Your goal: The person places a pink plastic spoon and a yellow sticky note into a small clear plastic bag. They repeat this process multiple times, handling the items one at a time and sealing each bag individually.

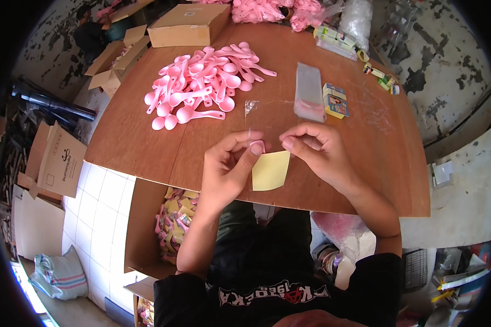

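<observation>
Near the table's front edge, my left hand (229,166) pinches a clear plastic bag (264,115) together with a small pink piece, most of which my fingers hide. A yellow paper card (270,171) hangs just below my fingertips, its top edge between my two hands. My right hand (317,146) is closed at the card's upper right corner, thumb against forefinger; whether it grips card or bag edge, I cannot tell. Beyond my hands to the left lies a heap of pink spoons (202,82). Ahead on the right are a stack of clear bags (309,90) and a stack of printed cards (336,101).
A cardboard box (189,26) and pink bundles (259,10) stand at the table's far side. Small packs (384,79) line the right edge. Below the table's left front, an open carton (142,229) holds packed pieces (174,218). A person (90,32) is at far left.
</observation>
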Tool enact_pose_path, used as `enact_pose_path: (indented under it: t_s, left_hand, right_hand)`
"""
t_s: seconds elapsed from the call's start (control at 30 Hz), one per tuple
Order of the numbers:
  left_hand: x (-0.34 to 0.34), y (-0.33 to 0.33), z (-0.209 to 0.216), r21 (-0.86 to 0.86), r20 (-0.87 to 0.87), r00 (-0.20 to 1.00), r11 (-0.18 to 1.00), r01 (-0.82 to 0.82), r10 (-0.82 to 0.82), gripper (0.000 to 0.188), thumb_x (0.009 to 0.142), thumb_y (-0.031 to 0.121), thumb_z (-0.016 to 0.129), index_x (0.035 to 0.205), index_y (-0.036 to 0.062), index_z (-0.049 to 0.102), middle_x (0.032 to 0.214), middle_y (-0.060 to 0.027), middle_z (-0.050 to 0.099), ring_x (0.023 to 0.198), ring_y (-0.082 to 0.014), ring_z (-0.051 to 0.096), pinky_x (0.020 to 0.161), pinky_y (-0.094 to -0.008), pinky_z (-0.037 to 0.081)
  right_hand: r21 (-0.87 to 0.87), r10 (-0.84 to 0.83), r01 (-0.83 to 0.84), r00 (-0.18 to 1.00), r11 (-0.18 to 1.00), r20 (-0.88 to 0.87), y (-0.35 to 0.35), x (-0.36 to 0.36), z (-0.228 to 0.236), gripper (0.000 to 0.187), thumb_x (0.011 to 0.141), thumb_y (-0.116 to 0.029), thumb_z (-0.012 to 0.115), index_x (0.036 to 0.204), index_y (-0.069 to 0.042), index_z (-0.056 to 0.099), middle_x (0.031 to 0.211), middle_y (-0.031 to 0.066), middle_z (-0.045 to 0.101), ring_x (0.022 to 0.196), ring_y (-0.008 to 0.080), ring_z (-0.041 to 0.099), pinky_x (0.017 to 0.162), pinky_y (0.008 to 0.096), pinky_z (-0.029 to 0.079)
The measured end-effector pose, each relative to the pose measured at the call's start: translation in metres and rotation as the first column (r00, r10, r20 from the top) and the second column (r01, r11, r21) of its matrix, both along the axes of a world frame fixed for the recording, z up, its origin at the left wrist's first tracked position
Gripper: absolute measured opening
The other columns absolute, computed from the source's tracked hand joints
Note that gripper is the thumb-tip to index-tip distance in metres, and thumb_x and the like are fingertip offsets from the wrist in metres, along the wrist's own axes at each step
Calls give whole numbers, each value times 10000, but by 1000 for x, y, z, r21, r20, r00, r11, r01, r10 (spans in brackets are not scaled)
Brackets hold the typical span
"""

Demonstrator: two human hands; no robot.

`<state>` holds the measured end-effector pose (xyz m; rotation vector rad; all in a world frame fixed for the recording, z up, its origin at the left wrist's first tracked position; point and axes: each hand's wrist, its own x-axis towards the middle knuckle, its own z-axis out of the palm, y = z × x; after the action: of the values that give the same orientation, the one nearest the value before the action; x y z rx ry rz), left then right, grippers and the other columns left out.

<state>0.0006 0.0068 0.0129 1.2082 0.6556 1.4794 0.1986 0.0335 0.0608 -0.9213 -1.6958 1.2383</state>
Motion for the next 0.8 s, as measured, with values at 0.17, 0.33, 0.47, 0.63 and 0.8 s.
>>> enact_pose_path:
  t_s: [0.17,0.33,0.47,0.63,0.8]
  left_hand:
    - [3,7,-3,-36,-64,998,999,-26,23,216,964,33,593,1158,-58,619,1006,-118,710,916,-123,663,814,-243,524]
    - [2,13,-7,-77,6,999,996,54,-53,229,977,61,577,1178,-42,614,1022,-115,712,897,-139,684,804,-250,547]
    - [3,13,-3,-159,90,990,980,119,-106,238,988,86,565,1193,-22,617,1058,-111,702,930,-151,686,790,-289,585]
    - [-4,15,-8,-155,81,989,978,137,-125,244,990,82,561,1208,-9,619,1094,-111,696,952,-156,684,796,-297,588]
    - [-9,12,-6,-135,52,987,979,155,-150,231,990,87,563,1189,-7,634,1076,-97,697,941,-156,687,779,-292,590]
  right_hand:
    - [10,-25,26,996,1000,-90,5,3,-10,150,925,-74,665,1018,44,677,953,51,696,897,82,646,789,227,520]
    - [52,-76,79,996,996,-47,12,10,-20,150,915,-49,667,1038,38,675,981,55,693,891,83,640,806,239,521]
    - [-17,-38,36,988,999,-152,16,16,-24,153,904,-31,672,1047,23,682,961,60,695,875,102,646,805,249,527]
    - [-81,-7,-17,960,997,-281,16,17,-19,144,899,-10,662,1038,21,689,947,75,699,884,116,650,801,253,531]
    - [-51,134,-146,972,988,-192,19,27,-22,104,892,38,630,964,26,706,980,84,699,903,125,652,788,248,523]
